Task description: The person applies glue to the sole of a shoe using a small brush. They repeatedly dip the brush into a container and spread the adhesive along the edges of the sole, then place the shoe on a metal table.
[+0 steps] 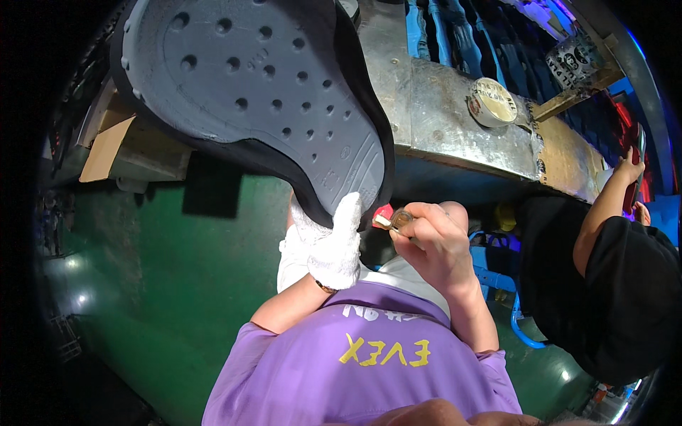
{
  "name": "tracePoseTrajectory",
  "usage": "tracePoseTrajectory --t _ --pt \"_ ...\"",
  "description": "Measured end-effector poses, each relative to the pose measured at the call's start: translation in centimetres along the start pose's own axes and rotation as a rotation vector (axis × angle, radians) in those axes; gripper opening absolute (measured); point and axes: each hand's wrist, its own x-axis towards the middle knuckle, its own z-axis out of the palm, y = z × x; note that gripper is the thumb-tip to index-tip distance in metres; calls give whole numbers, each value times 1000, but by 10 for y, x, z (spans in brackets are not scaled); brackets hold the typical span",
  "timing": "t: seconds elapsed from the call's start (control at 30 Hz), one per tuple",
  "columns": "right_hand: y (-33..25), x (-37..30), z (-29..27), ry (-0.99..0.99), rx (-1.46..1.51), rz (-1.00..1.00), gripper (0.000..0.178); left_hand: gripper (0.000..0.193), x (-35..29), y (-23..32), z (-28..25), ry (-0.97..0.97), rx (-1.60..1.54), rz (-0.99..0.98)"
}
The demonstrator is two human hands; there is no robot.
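Overlapping the bench [465, 138] in view, the gray-soled shoe [284, 92] is gripped at its narrow end by the gloved left hand [334, 248]; before the bench, a small red-tipped tool [389, 218] is pinched by the right hand [437, 238].

The upper edge crops the shoe sole [263, 92], which hides where the metal-topped workbench's [455, 117] near edge continues leftward. The red-and-white piece [383, 216] in the right hand [438, 241] is too small to identify. Beyond the workbench's right end, bench-side clutter blurs.

Workshop | shoe sole [277, 85] | metal-topped bench [455, 135] | green floor [156, 284] | co-worker [597, 291]
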Motion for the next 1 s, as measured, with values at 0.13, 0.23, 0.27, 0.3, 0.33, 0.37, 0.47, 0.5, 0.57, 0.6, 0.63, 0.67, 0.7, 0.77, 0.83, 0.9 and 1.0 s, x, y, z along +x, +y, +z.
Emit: tracePoseTrajectory --t 0.13,0.23,0.27,0.3,0.33,0.37,0.47,0.5,0.57,0.6,0.63,0.67,0.7,0.77,0.83,0.9,1.0 --pt "9 -8 0 9 98 -79 26 70 0 9 3 -58 -137 -60" --pt "11 -18 5 66 150 -36 26 70 1 11 6 -38 -209 -125" --pt "9 -20 6 87 146 -4 26 70 0 14 7 -37 -266 -152" --pt "9 -21 7 110 141 30 26 70 -1 14 6 -40 -213 -136" --pt "10 -21 9 116 140 22 26 70 -1 15 6 -41 -160 -121" --pt "12 -21 12 121 138 15 26 70 -1 13 1 -42 1 -63" --pt "7 -13 7 152 37 34 23 70 -2 5 -1 -17 66 28" --pt "5 -12 5 164 -10 51 22 70 -3 1 -1 -6 21 41" --pt "7 -12 3 167 -62 86 21 70 -3 -3 -1 -22 31 100" --pt "8 -13 1 167 -90 104 20 70 -3 -4 0 -32 35 129" --pt "12 -13 1 188 -119 102 17 70 -3 -3 0 -45 38 118" --pt "13 -13 -1 203 -132 114 17 70 -2 -1 1 -58 40 107" --pt "14 -13 -1 217 -144 126 17 71 -2 0 1 -70 43 96" --pt "14 -14 -3 232 -120 126 17 71 -2 -5 -2 -64 77 103" --pt "11 -15 -6 233 -44 108 16 71 -3 -5 -2 -73 75 92" --pt "8 -13 -8 163 -90 93 17 71 -5 0 0 -97 30 62" --pt "4 -9 -13 76 -111 49 19 71 -7 3 1 -95 122 94"
